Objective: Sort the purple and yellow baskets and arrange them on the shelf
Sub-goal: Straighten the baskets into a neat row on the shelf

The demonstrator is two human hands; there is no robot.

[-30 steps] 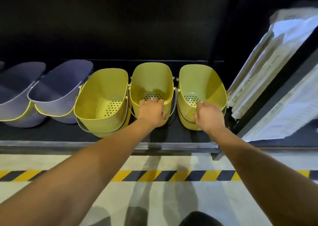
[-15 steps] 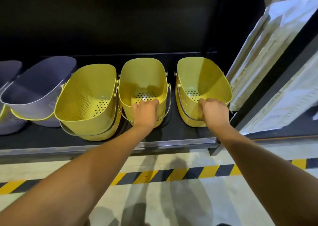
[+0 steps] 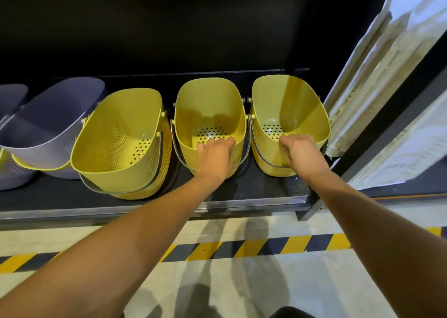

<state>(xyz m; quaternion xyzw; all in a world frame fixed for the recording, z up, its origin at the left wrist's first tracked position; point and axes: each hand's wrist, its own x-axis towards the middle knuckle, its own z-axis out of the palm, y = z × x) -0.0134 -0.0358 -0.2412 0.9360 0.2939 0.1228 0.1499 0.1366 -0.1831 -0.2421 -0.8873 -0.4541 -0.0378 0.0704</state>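
Before you: three yellow baskets [image 3: 121, 134] of smooth, perforated plastic with metal wire handles [image 3: 212, 165]; matt purple plastic baskets [image 3: 50, 124], frame left; a matt black shelf [image 3: 60, 196].

Single view, wide-angle, head-worn. Looking forward and steeply down at low shelf [image 3: 72, 215], from in front of and above its front edge. Near enough to reach shelf with both outstretched arms: left hand [image 3: 215, 158] hooked over near rim of middle yellow basket [image 3: 210, 107], right hand [image 3: 302, 153] over near rim of right yellow basket [image 3: 290, 100]. Striped floor tape [image 3: 242, 248] in front of shelf, dark back panel [image 3: 169, 27] behind.
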